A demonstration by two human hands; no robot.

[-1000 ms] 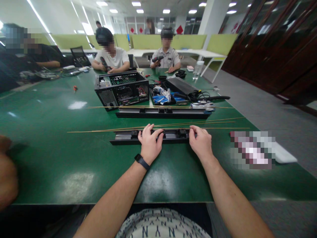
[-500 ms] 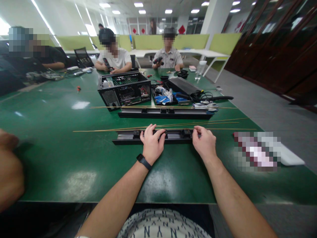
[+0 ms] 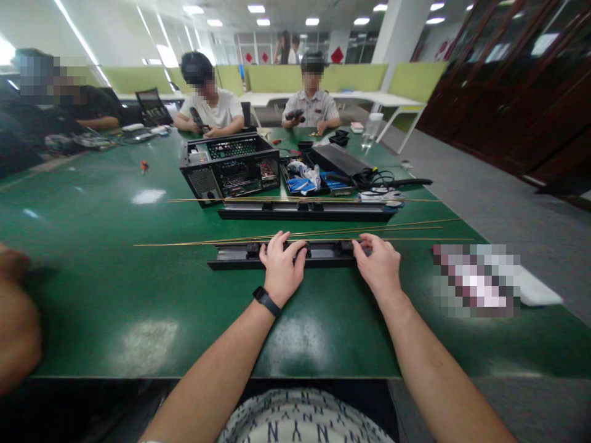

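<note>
My left hand [image 3: 281, 261] lies over the near black rail [image 3: 235, 255], gripping it with its fingers partly spread. Its thumb and forefinger are beside a small dark piece inside the channel. My right hand [image 3: 381, 261] is at the rail's right end, fingers bent, with the thumb and fingertips against a small black block [image 3: 345, 247] in the channel. What its palm side covers is hidden. Another black block [image 3: 253, 249] sits left of my left hand. Thin brass-coloured rods [image 3: 184, 243] lie just behind the rail, passing beyond both its ends.
A second black rail [image 3: 277, 215] lies farther back, with rods along it. Behind stand an open computer case [image 3: 231, 169], a tray of gloves [image 3: 305, 178] and a dark flat case [image 3: 344, 163]. Coworkers sit across the table; another person's arm [image 3: 18, 314] is at left.
My right hand has shifted slightly left, bringing its fingertips up to the block. My left hand stays in place on the rail. The view has moved a little.
</note>
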